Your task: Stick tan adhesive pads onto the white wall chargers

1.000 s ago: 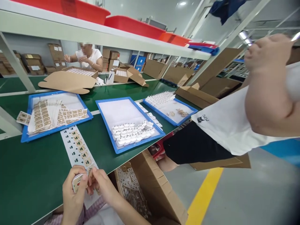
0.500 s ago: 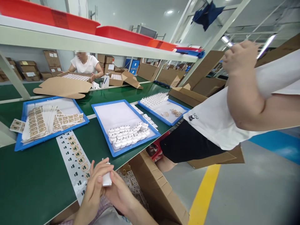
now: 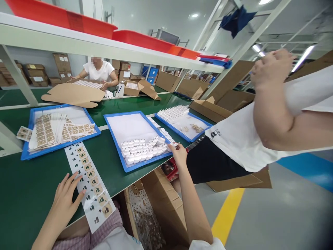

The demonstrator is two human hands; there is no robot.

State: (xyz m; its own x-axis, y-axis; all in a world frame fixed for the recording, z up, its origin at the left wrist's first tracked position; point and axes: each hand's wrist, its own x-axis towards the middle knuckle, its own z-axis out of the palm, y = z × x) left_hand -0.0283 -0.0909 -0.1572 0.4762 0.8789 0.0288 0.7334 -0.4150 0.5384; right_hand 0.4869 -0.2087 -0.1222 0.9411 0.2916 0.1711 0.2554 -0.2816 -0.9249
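Note:
My right hand (image 3: 180, 156) reaches out to the near right corner of the middle blue-rimmed tray (image 3: 127, 119). Its fingers are pinched round a small white plastic piece (image 3: 173, 144), mostly hidden, at the near end of a row of flat white pieces (image 3: 164, 132). In the tray stand several rows of white plug-like housings (image 3: 142, 151) with small pins on top. My left hand (image 3: 65, 198) is spread open at the table's front, fingertips at the left edge of a sticker sheet (image 3: 90, 178). That sheet carries tan labels and small dark marks and overhangs the table edge.
A left tray (image 3: 26, 149) holds fanned label sheets; a right tray (image 3: 191, 139) holds white housings and tan bits. Below the edge stands an open carton (image 3: 166, 198) with scrap sheets. A co-worker (image 3: 234, 139) stands close on the right; another person (image 3: 100, 73) sits opposite.
My hands were together over the front edge around a white piece. They have parted: the right moved forward to the tray corner, the left moved left and opened beside the sticker sheet.

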